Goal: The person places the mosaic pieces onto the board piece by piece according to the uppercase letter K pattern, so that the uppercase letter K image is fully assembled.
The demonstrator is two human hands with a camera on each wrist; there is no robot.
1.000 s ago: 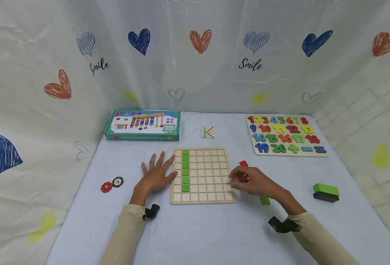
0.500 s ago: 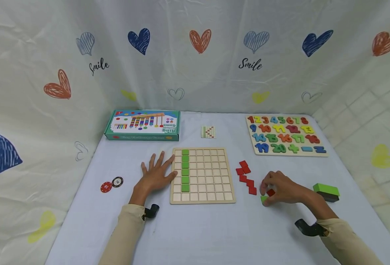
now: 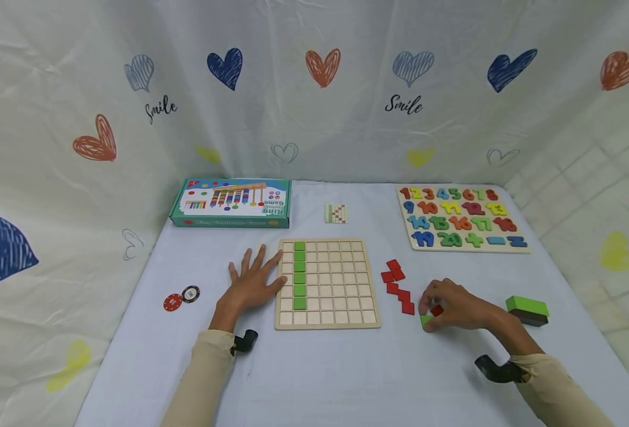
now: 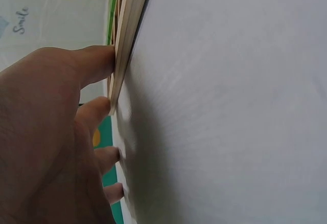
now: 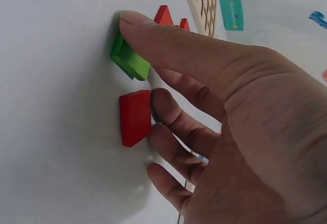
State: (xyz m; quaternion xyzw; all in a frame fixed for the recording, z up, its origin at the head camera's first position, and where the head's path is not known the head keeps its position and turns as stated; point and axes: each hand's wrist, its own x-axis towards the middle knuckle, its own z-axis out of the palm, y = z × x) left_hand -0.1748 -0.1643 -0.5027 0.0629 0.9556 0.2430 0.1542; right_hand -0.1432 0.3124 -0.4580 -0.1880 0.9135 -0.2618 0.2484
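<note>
A light wooden grid board (image 3: 341,284) lies in the middle of the table, with a column of several green tiles (image 3: 299,277) near its left side. My left hand (image 3: 247,290) rests with spread fingers at the board's left edge; in the left wrist view its thumb and index fingertip touch the rim. To the right of the board, my right hand (image 3: 456,307) pinches a green tile (image 5: 132,63) low at the table, thumb on its near edge and index finger partly hidden behind. A red tile (image 5: 135,117) lies just beside it, close to the other fingertips.
Several loose red tiles (image 3: 392,288) lie between board and right hand. Behind are a green game box (image 3: 229,223), a small pattern card (image 3: 337,213) and a number puzzle (image 3: 469,248). A red chip (image 3: 172,302) and black chip (image 3: 190,294) lie left, a green-and-black block (image 3: 527,307) right.
My right hand has moved from beside the board's right edge, over the red tiles, rightward to the green tile, uncovering the red ones. The left hand has stayed at the board.
</note>
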